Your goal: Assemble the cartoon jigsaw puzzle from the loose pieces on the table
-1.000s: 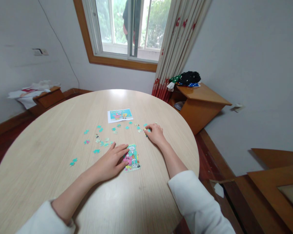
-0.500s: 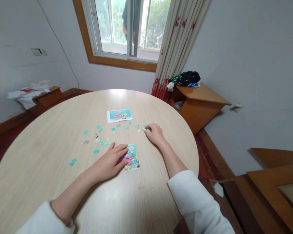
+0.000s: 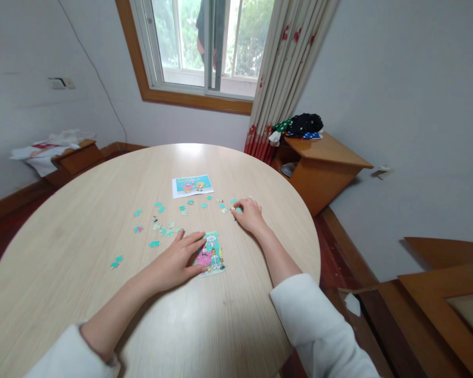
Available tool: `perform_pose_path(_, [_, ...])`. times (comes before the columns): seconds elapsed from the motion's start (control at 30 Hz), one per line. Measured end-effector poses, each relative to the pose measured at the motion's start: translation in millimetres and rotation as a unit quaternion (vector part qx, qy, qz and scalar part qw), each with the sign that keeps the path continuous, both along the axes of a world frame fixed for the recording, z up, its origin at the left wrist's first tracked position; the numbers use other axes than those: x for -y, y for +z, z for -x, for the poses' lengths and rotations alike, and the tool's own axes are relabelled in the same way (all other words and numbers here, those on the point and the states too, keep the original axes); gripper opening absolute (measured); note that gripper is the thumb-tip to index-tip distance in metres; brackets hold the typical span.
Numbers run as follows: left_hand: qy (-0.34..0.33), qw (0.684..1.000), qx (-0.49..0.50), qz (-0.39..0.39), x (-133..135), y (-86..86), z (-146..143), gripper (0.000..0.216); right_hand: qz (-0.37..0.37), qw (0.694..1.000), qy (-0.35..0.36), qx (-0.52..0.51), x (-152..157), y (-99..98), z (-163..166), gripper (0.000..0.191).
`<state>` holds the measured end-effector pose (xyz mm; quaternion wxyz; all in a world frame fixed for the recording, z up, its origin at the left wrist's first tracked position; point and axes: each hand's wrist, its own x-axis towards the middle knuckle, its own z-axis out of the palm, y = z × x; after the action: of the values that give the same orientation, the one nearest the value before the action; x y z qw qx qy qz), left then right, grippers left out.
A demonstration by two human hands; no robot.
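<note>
A partly built cartoon jigsaw (image 3: 213, 255) lies on the round wooden table (image 3: 82, 294). My left hand (image 3: 177, 260) rests flat beside it, fingers stretched out and touching its left edge. My right hand (image 3: 249, 214) is further back to the right, fingers curled down on a loose teal puzzle piece (image 3: 237, 209). Several more loose teal pieces (image 3: 161, 218) are scattered behind and left of the jigsaw. A printed reference picture (image 3: 192, 185) lies beyond them.
A wooden cabinet (image 3: 324, 170) with dark clothes (image 3: 301, 126) on it stands right of the table, next to a curtain (image 3: 284, 79). A low cabinet with papers (image 3: 55, 149) is at the left wall. A person stands outside the window (image 3: 205, 42).
Almost nothing: both hands stay where they were, and the view has shifted very slightly.
</note>
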<state>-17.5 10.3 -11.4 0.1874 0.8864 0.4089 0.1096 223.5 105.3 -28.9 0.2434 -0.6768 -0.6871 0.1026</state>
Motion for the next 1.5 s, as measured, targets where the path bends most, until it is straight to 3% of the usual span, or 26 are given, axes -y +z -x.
perform_pose_path(0.47, [0.004, 1.0, 0.008, -0.012, -5.0, -2.3, 9.2, 0.054, 0.006, 1.0, 0.0, -0.012, -0.4, 1.2, -0.7, 0.017])
perform_pose_path(0.73, [0.021, 1.0, 0.004, -0.002, -8.1, -4.0, 11.4, 0.056, 0.005, 0.993, -0.007, -0.118, -6.9, 1.1, -9.0, 0.035])
perform_pose_path(0.9, [0.022, 1.0, 0.007, -0.004, -8.1, -4.3, 10.5, 0.056, -0.013, 0.993, -0.012, -0.119, -4.1, 6.4, -10.9, 0.032])
perform_pose_path(1.13, [0.023, 1.0, -0.002, 0.001, -7.7, -2.1, 9.3, 0.055, 0.018, 0.994, 0.003, -0.107, 4.7, 14.6, -10.7, 0.027])
perform_pose_path(1.33, [0.022, 1.0, 0.001, -0.013, -6.8, -2.0, 8.3, 0.049, -0.005, 0.996, 0.017, -0.083, 4.4, 9.3, -4.2, 0.013])
perform_pose_path(1.5, [0.016, 1.0, 0.003, -0.022, -5.9, -0.1, 7.6, 0.044, -0.01, 0.999, 0.013, -0.051, 3.1, 1.8, 2.7, 0.015])
